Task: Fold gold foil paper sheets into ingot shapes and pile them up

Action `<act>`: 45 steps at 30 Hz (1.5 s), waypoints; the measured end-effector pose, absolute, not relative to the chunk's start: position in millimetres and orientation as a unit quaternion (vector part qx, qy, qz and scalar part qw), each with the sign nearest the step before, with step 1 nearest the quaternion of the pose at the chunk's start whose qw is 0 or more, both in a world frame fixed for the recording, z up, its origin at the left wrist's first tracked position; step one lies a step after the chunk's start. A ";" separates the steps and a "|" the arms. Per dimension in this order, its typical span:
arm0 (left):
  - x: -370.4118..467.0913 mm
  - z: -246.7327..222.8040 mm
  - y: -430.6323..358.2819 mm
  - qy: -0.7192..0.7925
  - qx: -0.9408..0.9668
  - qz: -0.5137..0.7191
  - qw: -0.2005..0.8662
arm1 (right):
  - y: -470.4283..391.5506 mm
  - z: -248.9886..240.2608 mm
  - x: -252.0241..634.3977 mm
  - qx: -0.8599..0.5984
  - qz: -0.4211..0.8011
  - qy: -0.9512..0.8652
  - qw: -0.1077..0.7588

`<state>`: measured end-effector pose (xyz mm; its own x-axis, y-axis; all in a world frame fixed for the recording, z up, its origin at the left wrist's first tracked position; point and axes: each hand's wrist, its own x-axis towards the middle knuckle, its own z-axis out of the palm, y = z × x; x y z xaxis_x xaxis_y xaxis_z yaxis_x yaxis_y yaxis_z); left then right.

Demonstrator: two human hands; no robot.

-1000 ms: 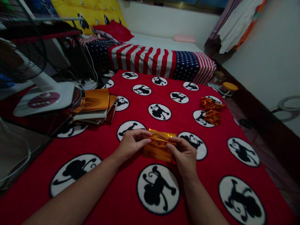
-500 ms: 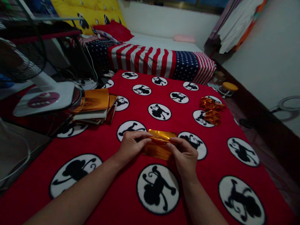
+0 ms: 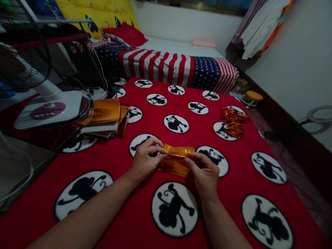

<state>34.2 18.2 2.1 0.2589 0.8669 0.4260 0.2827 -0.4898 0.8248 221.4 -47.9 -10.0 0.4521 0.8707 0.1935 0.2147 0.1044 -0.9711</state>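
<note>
A shiny gold foil sheet [image 3: 176, 167] with a raised fold across its middle is held low over the red cloth with black-and-white monkey circles [image 3: 129, 224]. My left hand [image 3: 147, 157] pinches the fold's left end between thumb and fingertips. At the right end, my right hand [image 3: 204, 169] grips the same fold between thumb and index finger. Folded gold foil pieces [image 3: 234, 128] lie on the cloth at the right. A stack of gold and white sheets [image 3: 103, 112] rests at the left.
A white fan base [image 3: 52, 107] stands left of the stack. Behind the cloth is a bed with a striped and starred cover [image 3: 160, 65]. A yellow-topped stool [image 3: 254, 96] is on the floor at the right, near the wall.
My left hand's index finger has bent and its other fingers have lifted slightly at the fold. The foil's fold has shifted a little; my right hand has hardly moved.
</note>
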 end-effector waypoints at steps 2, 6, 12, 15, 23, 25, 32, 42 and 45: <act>33.3 6.1 17.9 0.397 0.735 0.466 0.293 | -47.9 -10.1 221.2 -0.609 0.283 -0.445 0.593; 32.7 11.0 16.2 0.377 0.751 0.454 0.296 | -47.3 -11.0 220.7 -0.602 0.301 -0.441 0.594; 33.6 5.9 14.3 0.376 0.759 0.429 0.314 | -46.2 -10.5 219.8 -0.588 0.305 -0.452 0.598; 32.9 4.9 14.4 0.382 0.763 0.428 0.297 | -44.9 -7.2 220.0 -0.574 0.264 -0.490 0.600; 30.9 5.8 13.7 0.414 0.757 0.408 0.298 | -43.7 -1.2 220.9 -0.587 0.194 -0.525 0.585; 31.3 6.4 13.4 0.427 0.747 0.397 0.319 | -44.1 -1.2 221.2 -0.583 0.207 -0.527 0.583; 35.1 6.1 14.4 0.421 0.722 0.413 0.363 | -46.6 -1.2 218.2 -0.597 0.278 -0.498 0.564; 42.2 13.1 10.8 0.411 0.712 0.413 0.392 | -47.6 1.7 219.9 -0.588 0.281 -0.535 0.538; 41.7 15.5 11.6 0.380 0.736 0.392 0.401 | -48.0 0.8 219.8 -0.574 0.291 -0.549 0.533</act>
<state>41.7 11.6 15.5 0.4044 0.8730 0.2725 0.2440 -0.3901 0.8878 219.8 -48.0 0.8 0.2283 0.9404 0.2521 0.3205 0.1719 -0.9315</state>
